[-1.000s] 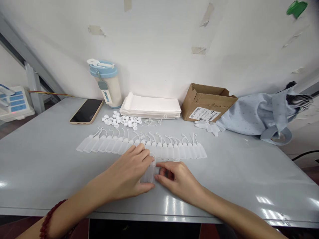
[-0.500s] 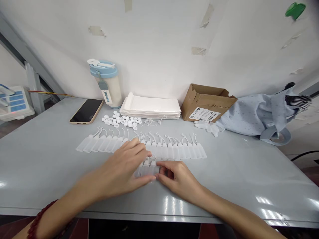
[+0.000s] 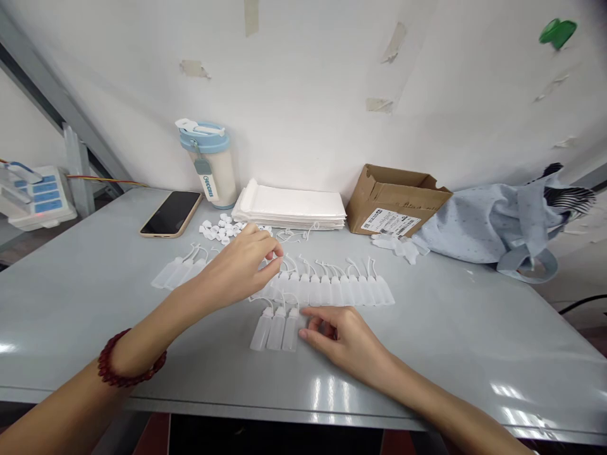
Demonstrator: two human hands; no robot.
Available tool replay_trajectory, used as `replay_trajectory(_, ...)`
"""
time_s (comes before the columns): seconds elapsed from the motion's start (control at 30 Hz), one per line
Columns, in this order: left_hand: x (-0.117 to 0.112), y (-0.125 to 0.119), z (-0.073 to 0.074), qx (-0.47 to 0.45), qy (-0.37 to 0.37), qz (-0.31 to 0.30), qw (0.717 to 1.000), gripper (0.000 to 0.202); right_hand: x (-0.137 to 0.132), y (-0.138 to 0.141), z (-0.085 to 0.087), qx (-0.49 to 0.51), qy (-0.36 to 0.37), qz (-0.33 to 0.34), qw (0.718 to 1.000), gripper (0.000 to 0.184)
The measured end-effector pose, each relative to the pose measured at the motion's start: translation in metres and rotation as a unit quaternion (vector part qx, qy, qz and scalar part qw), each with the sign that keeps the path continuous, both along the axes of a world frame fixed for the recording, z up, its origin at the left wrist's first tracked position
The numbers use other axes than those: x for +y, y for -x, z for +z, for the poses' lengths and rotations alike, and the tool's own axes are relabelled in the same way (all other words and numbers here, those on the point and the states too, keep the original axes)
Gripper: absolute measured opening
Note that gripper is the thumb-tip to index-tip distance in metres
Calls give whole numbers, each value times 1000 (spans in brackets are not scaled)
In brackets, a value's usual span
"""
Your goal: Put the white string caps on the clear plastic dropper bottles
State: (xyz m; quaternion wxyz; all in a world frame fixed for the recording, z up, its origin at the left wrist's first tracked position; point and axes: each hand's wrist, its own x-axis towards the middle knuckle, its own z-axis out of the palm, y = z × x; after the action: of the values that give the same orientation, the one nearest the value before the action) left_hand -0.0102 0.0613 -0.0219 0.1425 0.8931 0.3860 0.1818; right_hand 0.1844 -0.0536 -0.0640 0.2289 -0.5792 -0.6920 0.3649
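Note:
Three small translucent squeeze bottles (image 3: pixel 275 330), each with a thin white cord at its neck, lie side by side near the table's middle. My right hand (image 3: pixel 344 338) rests just right of them, open, with thumb and index finger apart and nothing between them. Over the longer row of similar bottles (image 3: pixel 341 289) is my left hand (image 3: pixel 246 262), covering part of that row. Its fingers are curled, with a small gap between thumb and fingertips and nothing visible in it. Beyond the left hand sits a pile of small white caps (image 3: pixel 220 229), partly hidden.
Along the wall stand a phone (image 3: pixel 171 213) lying flat, a blue-lidded tumbler (image 3: pixel 215 170), a stack of white padded envelopes (image 3: pixel 294 205) and a cardboard box (image 3: pixel 396 199). Clear plastic pieces (image 3: pixel 401 246) and a light blue cloth bag (image 3: pixel 478 221) lie at the right.
My left hand has moved up and away from the three front bottles to the long row, uncovering them. The right hand stays beside them. The view has shifted slightly.

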Motion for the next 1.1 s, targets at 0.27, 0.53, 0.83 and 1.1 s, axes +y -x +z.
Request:
replay_trajectory(0.27, 48, -14, -17, 63, -4, 10, 998, 22, 21, -35, 17, 108, -128, -221, 961, 26)
replay_trajectory(0.53, 76, -19, -37, 92, -28, 13, 995, 21, 66, -143, -3, -174, -326, -366, 854, 23)
replay_trajectory(0.83, 76, -17, -47, 90, -56, -11, 994, 22, 75, -185, -25, -295, -288, -311, 857, 32)
replay_trajectory(1.1, 76, -9, -53, 58, -84, 5, 995, 29, 73, -183, -25, -351, -234, -298, 856, 39)
